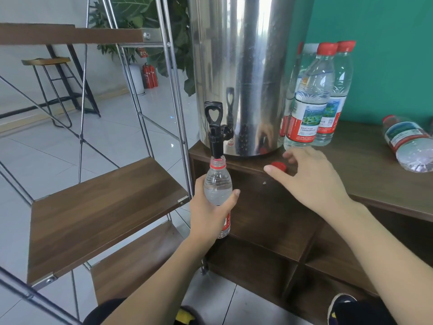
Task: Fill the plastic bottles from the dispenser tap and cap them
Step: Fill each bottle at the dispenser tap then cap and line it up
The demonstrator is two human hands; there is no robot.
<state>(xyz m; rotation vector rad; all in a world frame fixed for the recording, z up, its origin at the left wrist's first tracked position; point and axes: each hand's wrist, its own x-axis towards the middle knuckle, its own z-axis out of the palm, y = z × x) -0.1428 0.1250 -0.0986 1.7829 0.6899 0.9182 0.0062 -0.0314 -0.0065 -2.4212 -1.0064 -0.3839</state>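
Head view: left hand point(212, 208) grip wraps clear plastic bottle point(218, 184), mouth under black dispenser tap point(215, 134) for filling; right hand point(311, 181), fingers spread, touches loose red cap point(279, 165) on brown wooden desk point(375, 174), ready for capping.

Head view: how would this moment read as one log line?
left hand: holds bottle under tap | right hand: open, over loose cap | bottle uncapped

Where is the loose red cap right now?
The red cap lies on the wooden cabinet top, right of the tap, just under the right hand's fingers.
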